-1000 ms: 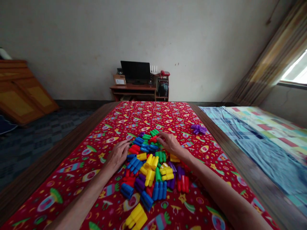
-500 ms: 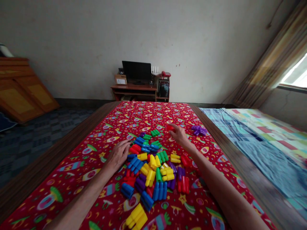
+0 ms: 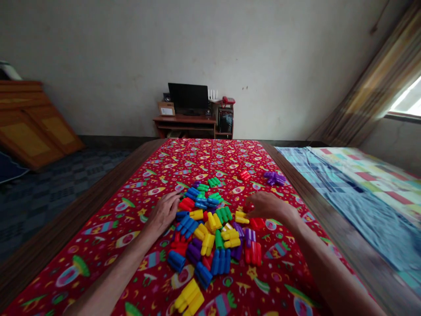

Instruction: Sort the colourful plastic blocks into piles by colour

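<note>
A heap of plastic building blocks (image 3: 210,230) in blue, yellow, red, green and purple lies on a red patterned cloth (image 3: 204,162). My left hand (image 3: 163,212) rests open on the cloth, its fingers against the heap's left side beside a red block (image 3: 184,205). My right hand (image 3: 268,205) hovers at the heap's right side, fingers curled down over a red block (image 3: 257,223) and next to a yellow block (image 3: 241,217). Whether it grips anything is hidden. A lone red block (image 3: 244,175) and a purple block (image 3: 274,178) lie farther off.
The cloth covers a wooden platform (image 3: 108,184) with dark edges. A checked blanket (image 3: 348,193) lies to the right. A desk with a monitor (image 3: 188,97) stands at the far wall, and a wooden cabinet (image 3: 33,127) at the left.
My right hand carried a red block from the heap to a spot beside the purple block, let it go, and came back to the heap's right side. My left hand stayed put.
</note>
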A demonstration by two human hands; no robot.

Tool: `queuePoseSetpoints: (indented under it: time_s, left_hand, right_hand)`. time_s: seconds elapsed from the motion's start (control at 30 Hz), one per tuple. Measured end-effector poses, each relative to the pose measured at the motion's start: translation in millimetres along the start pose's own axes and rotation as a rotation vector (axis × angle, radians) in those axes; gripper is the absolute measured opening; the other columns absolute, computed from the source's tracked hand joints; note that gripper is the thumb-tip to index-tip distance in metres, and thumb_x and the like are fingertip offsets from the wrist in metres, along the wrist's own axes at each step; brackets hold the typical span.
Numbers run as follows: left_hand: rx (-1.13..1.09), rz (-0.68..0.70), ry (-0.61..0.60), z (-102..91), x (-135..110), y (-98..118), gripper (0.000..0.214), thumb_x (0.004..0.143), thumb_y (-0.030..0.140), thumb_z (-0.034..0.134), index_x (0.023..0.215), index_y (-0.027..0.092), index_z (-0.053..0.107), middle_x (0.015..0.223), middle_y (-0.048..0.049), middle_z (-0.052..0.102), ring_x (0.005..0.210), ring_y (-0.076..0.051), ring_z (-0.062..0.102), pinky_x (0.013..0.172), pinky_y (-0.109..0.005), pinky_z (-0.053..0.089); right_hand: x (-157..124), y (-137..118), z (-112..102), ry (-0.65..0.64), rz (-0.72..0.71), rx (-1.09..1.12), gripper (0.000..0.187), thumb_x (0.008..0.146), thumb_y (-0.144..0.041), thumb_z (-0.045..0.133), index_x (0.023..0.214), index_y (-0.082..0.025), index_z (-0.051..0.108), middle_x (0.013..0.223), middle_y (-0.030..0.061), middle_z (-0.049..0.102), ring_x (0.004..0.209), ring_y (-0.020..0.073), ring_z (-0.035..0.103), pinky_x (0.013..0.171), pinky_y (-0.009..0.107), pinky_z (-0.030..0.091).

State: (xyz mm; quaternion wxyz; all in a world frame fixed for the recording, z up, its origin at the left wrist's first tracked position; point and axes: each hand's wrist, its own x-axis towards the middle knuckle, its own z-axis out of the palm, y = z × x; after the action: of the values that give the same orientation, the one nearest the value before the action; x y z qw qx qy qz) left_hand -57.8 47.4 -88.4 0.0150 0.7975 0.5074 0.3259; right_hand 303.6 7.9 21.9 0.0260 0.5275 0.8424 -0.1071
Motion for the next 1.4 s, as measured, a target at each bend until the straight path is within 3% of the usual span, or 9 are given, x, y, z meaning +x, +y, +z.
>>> queuePoseSetpoints:
  time_s: [0.13, 0.4, 0.53, 0.77, 0.9, 1.0, 1.07, 1.3, 1.4]
  left_hand:
    - [-0.001, -0.007, -0.013, -0.5, -0.3, 0.0, 0.048, 0.094, 0.043, 0.030, 0.103, 0.016, 0.069, 0.117, -0.0136, 0.067, 0.111, -0.026, 0.061, 0.101, -0.042, 0.048]
    - [-0.010, -0.027, 0.038, 5.2, 0.6, 0.6, 0.047, 0.093, 0.042, 0.030, 0.100, 0.018, 0.069, 0.112, -0.0114, 0.069, 0.108, -0.025, 0.062, 0.098, -0.042, 0.050]
    - [-0.010, -0.019, 0.020, 2.8, 0.9, 0.3, 0.047, 0.093, 0.042, 0.030, 0.100, 0.018, 0.069, 0.112, -0.0110, 0.069, 0.108, -0.025, 0.062, 0.099, -0.042, 0.050]
    - [0.002, -0.012, 0.003, -0.4, 1.4, 2.8, 0.044, 0.093, 0.040, 0.032, 0.101, 0.019, 0.069, 0.112, -0.0100, 0.070, 0.107, -0.024, 0.063, 0.098, -0.041, 0.050]
    - [-0.002, -0.018, 0.015, 0.2, 1.7, 3.7, 0.046, 0.093, 0.042, 0.030, 0.100, 0.019, 0.070, 0.111, -0.0102, 0.070, 0.106, -0.025, 0.063, 0.098, -0.041, 0.050]
    - [-0.002, -0.017, 0.008, 0.0, 1.6, 3.4, 0.048, 0.093, 0.043, 0.029, 0.100, 0.019, 0.070, 0.111, -0.0104, 0.069, 0.107, -0.025, 0.063, 0.098, -0.042, 0.050]
    - [-0.001, -0.017, 0.007, -0.5, 1.4, 3.2, 0.048, 0.094, 0.043, 0.029, 0.100, 0.019, 0.070, 0.112, -0.0107, 0.069, 0.107, -0.025, 0.063, 0.098, -0.042, 0.050]
    - [-0.026, -0.033, -0.005, -1.9, 2.0, 6.2, 0.052, 0.094, 0.046, 0.028, 0.101, 0.016, 0.069, 0.114, -0.0135, 0.068, 0.110, -0.026, 0.062, 0.100, -0.042, 0.048]
    - [-0.078, -0.069, -0.004, -5.7, 2.2, 12.5, 0.054, 0.094, 0.049, 0.027, 0.104, 0.015, 0.068, 0.115, -0.0137, 0.068, 0.111, -0.026, 0.062, 0.102, -0.043, 0.047]
  right_hand:
    - [3.0, -12.8, 9.3, -0.082, -0.037, 0.049, 0.023, 0.077, -0.023, 0.067, 0.099, -0.020, 0.072, 0.094, 0.0080, 0.072, 0.077, 0.0177, 0.064, 0.055, 0.022, 0.039]
    - [23.8, 40.5, 8.3, 0.007, -0.067, 0.461, 0.028, 0.077, -0.005, 0.052, 0.097, -0.013, 0.071, 0.068, 0.0011, 0.067, 0.059, 0.0111, 0.061, 0.052, 0.018, 0.041]
    - [24.0, 43.3, 9.5, 0.153, -0.021, 0.381, 0.028, 0.084, -0.012, 0.052, 0.105, -0.013, 0.070, 0.078, 0.0054, 0.070, 0.069, 0.0146, 0.064, 0.063, 0.023, 0.047]
    - [21.4, 39.0, 18.2, -0.032, -0.086, 0.267, 0.036, 0.073, -0.022, 0.071, 0.109, -0.022, 0.070, 0.102, 0.0050, 0.072, 0.089, 0.0189, 0.065, 0.073, 0.025, 0.048]
    - [35.6, 49.6, 24.1, 0.203, -0.004, 0.334, 0.022, 0.080, -0.023, 0.064, 0.099, -0.017, 0.073, 0.085, 0.0048, 0.073, 0.075, 0.0170, 0.065, 0.065, 0.024, 0.047]
    - [46.0, 55.1, 28.2, 0.520, 0.142, 0.407, 0.034, 0.085, -0.027, 0.059, 0.116, -0.016, 0.067, 0.086, 0.0068, 0.073, 0.077, 0.0190, 0.067, 0.065, 0.026, 0.048]
    - [46.5, 54.6, 27.1, 0.579, 0.154, 0.433, 0.041, 0.087, -0.029, 0.058, 0.125, -0.016, 0.061, 0.092, 0.0090, 0.073, 0.080, 0.0199, 0.067, 0.065, 0.027, 0.048]
    - [16.1, 12.0, -3.6, 0.014, -0.194, 0.344, 0.023, 0.090, -0.030, 0.056, 0.100, -0.016, 0.072, 0.074, 0.0038, 0.070, 0.061, 0.0124, 0.059, 0.055, 0.021, 0.038]
    - [16.7, -15.8, 1.5, 0.154, -0.220, 0.243, 0.017, 0.090, -0.021, 0.055, 0.092, -0.015, 0.071, 0.070, 0.0033, 0.066, 0.058, 0.0102, 0.053, 0.055, 0.022, 0.033]
